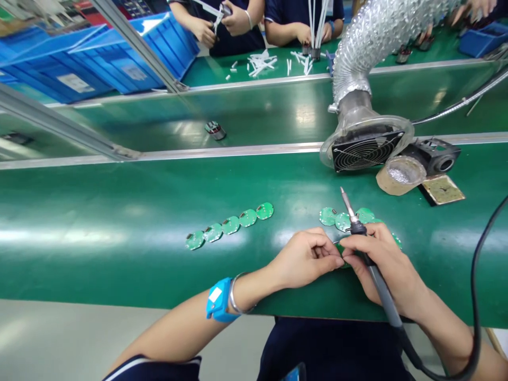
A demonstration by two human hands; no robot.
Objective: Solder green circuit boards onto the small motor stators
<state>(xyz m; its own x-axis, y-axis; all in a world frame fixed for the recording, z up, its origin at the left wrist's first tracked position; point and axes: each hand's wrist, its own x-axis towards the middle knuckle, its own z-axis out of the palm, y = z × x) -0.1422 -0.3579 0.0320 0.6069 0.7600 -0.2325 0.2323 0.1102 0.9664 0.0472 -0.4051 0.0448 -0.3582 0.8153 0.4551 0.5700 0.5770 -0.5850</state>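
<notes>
My right hand [400,275] is closed around a soldering iron [384,293], whose metal tip points up and away from me. Its thumb and forefinger also meet at a small green circuit board [346,264], mostly hidden by fingers. My left hand [304,259] pinches at the same board from the other side, fingers curled in. Just beyond the hands lie several round green circuit boards [327,216], partly covered by the iron and my right hand. Farther left, a slanting row of round green boards [230,225] rests on the bench, small dark parts on some.
A fume duct [353,58] with a fan [367,152] hangs over the bench. Near it stand a pale round cup [400,174] and a sponge tray [442,189]. The iron's cable [476,275] loops at right. Co-workers' hands [238,21] work beyond, beside blue bins [130,58].
</notes>
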